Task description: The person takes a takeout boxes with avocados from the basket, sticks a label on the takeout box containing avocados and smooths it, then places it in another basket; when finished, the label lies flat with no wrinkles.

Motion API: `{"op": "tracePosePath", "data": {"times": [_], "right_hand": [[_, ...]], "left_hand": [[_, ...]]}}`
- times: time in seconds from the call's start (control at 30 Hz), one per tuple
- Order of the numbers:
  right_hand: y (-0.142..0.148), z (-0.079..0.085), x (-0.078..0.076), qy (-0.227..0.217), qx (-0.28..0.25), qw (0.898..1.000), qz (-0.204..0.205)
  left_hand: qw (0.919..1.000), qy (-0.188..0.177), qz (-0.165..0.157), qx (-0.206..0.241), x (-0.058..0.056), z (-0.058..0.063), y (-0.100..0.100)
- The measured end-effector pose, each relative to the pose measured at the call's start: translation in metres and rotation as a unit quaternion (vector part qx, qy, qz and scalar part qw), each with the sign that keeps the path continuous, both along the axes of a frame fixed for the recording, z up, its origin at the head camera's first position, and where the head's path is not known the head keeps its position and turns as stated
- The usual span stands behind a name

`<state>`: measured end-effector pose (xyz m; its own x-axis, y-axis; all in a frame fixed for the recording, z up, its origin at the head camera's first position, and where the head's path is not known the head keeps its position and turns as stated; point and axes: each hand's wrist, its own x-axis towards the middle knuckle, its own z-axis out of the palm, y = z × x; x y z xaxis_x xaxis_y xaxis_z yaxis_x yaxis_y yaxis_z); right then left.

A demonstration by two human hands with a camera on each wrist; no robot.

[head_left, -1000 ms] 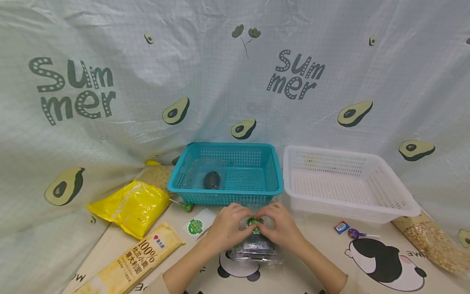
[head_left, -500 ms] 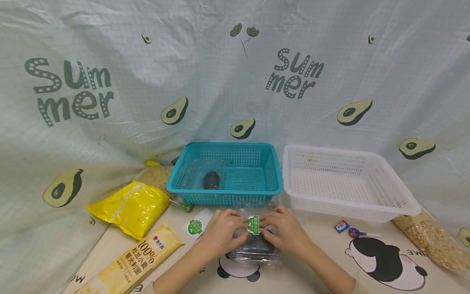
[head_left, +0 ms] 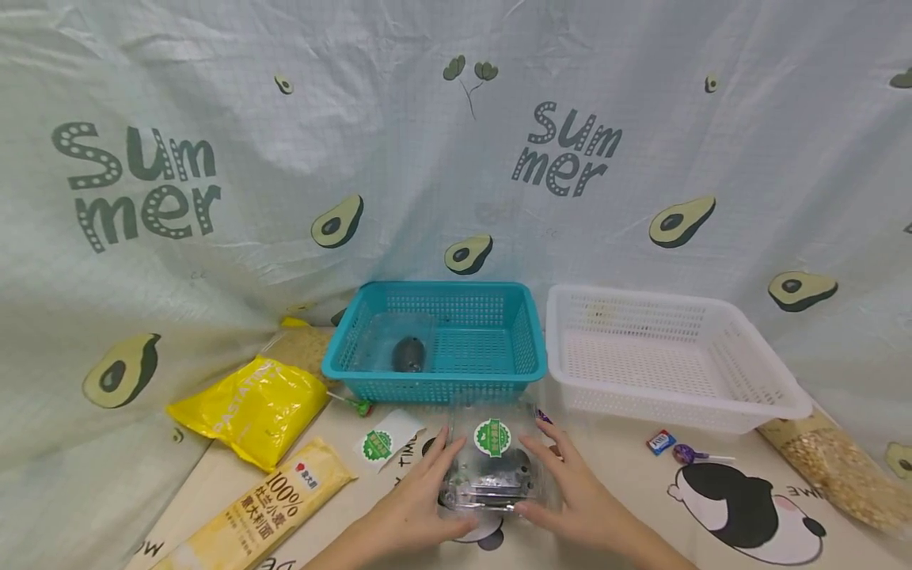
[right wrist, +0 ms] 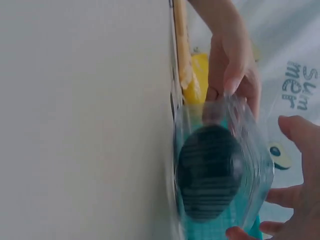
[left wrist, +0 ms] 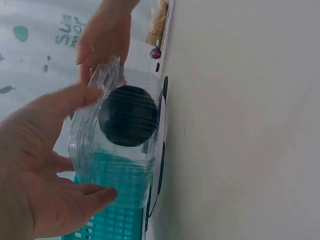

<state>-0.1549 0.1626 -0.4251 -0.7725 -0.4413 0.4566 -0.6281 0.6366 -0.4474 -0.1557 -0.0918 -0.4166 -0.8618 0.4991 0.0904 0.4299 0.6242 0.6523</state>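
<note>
A clear plastic clamshell box (head_left: 492,479) sits on the table in front of me, with a dark egg-shaped fruit (right wrist: 210,172) visible through its wall. On its lid lies a round green-and-white sticker (head_left: 493,438). My left hand (head_left: 420,499) is along the box's left side, its fingers extended and its thumb by the front corner. In the left wrist view that thumb reaches the lid's rim. On the opposite side my right hand (head_left: 573,499) has its fingers spread along the edge, thumb by the front. Both palms stay off the box.
Behind the box stand a teal basket (head_left: 435,376), holding a similar box, and a white basket (head_left: 663,408). At left are a sticker sheet (head_left: 399,427), a yellow bag (head_left: 252,412) and a pasta pack (head_left: 264,507). Rightward lie a small candy (head_left: 660,441), a lollipop (head_left: 684,454) and a grain bag (head_left: 841,475).
Both hands held the sticker over the lid earlier. Now it lies on the lid, and the hands have let go, moved apart and come down to the box's sides.
</note>
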Motion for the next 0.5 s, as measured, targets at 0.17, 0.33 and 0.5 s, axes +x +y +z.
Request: {"op": "tracePosePath", "data": {"times": [0.17, 0.33, 0.5], "right_hand": [[-0.003, 0.001, 0.008, 0.062, 0.021, 0.998, 0.001], [0.001, 0.012, 0.017, 0.084, 0.025, 0.996, -0.01], [0.007, 0.04, 0.025, 0.082, 0.017, 0.996, -0.033]], "left_hand": [[1.0, -0.002, 0.001, -0.001, 0.005, 0.008, 0.003], [0.9996, 0.012, -0.017, -0.017, 0.014, 0.02, 0.004], [0.9964, 0.074, -0.04, -0.009, 0.017, 0.042, 0.008]]}}
